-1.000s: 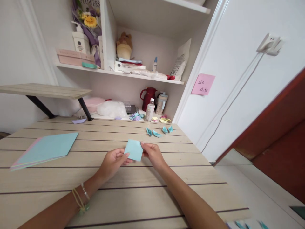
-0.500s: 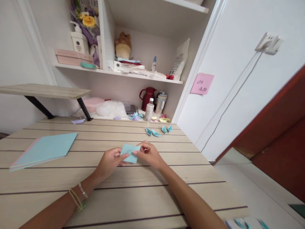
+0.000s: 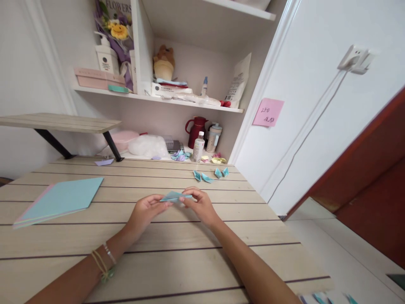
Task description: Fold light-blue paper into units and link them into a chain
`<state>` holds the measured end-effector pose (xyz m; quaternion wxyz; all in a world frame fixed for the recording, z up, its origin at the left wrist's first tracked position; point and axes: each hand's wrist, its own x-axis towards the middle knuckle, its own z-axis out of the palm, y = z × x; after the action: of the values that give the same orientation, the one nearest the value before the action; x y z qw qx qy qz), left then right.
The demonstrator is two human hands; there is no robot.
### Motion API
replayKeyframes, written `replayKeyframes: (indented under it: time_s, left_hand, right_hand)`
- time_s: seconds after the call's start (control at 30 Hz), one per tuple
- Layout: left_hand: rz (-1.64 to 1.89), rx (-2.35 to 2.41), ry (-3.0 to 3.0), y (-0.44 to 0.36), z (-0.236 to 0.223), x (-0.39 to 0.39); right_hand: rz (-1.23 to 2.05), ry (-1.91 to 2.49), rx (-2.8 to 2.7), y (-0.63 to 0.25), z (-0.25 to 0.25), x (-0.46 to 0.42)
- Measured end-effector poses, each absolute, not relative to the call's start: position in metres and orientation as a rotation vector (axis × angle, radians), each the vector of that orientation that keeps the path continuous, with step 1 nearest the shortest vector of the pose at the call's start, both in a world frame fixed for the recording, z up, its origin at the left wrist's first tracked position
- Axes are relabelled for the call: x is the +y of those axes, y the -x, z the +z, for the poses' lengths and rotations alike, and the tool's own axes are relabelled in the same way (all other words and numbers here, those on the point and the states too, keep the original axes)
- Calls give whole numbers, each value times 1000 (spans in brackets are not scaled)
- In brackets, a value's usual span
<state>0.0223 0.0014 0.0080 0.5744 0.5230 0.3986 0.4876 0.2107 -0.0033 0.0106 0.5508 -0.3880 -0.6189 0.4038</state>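
Observation:
Between my two hands is a small piece of blue paper (image 3: 172,196), held just above the wooden table and seen as a flat folded triangle. My left hand (image 3: 149,210) pinches its left end with thumb and fingers. At the right end, my right hand (image 3: 198,204) has the paper between thumb and fingers. Beyond the right hand, several folded blue paper boats (image 3: 207,178) rest on the table. To the left lies a stack of coloured paper sheets (image 3: 63,196) with a blue one on top.
A wooden riser (image 3: 63,122) on black legs stands at the back left, a purple folded paper (image 3: 104,162) by it. A plastic bottle (image 3: 198,147), a red jug (image 3: 195,131) and more folded papers (image 3: 181,156) line the lower shelf behind the table (image 3: 177,261).
The blue paper has gone from a square facing me to a narrow triangle, folded over. Both hands stay on it, and the left thumb has shifted toward the lower edge.

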Motion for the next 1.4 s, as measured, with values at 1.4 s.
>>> replayKeyframes:
  time_s: [1.4]
  left_hand:
    - [956, 959, -1298, -25, 7, -9]
  right_hand:
    - [1041, 1115, -1329, -206, 7, -7]
